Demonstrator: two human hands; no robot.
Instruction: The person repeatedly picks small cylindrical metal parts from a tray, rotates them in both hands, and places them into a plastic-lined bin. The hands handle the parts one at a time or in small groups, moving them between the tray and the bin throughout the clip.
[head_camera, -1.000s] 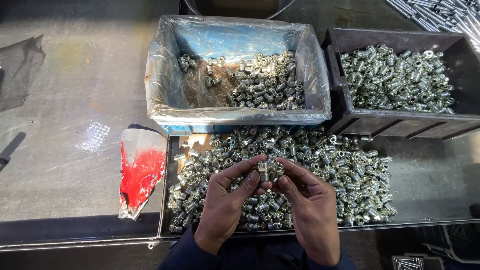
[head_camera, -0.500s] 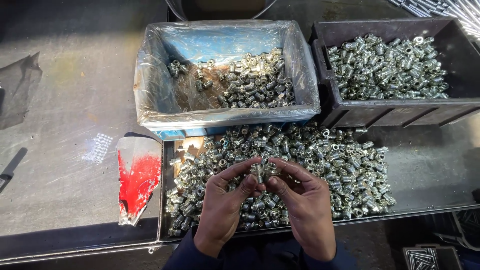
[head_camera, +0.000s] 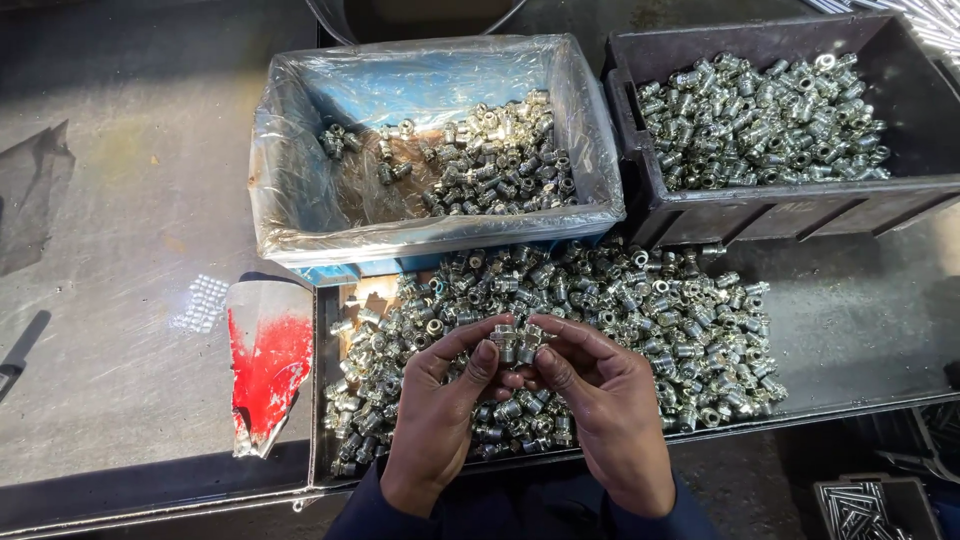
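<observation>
2 small metal fittings (head_camera: 518, 342) are pinched between the left hand (head_camera: 440, 415) and right hand (head_camera: 610, 410) at lower centre, above the heap of fittings (head_camera: 650, 310). Joining or inspection appears to be in hand; steady alignment is likely needed next.

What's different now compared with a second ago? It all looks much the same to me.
Very little. The left hand and right hand still pinch small metal fittings between their fingertips, over the tray of loose fittings; the fingers have only shifted slightly around them. Nothing was picked up or dropped. The plastic-lined blue bin, the dark bin and the red-and-white scoop stayed put.
</observation>
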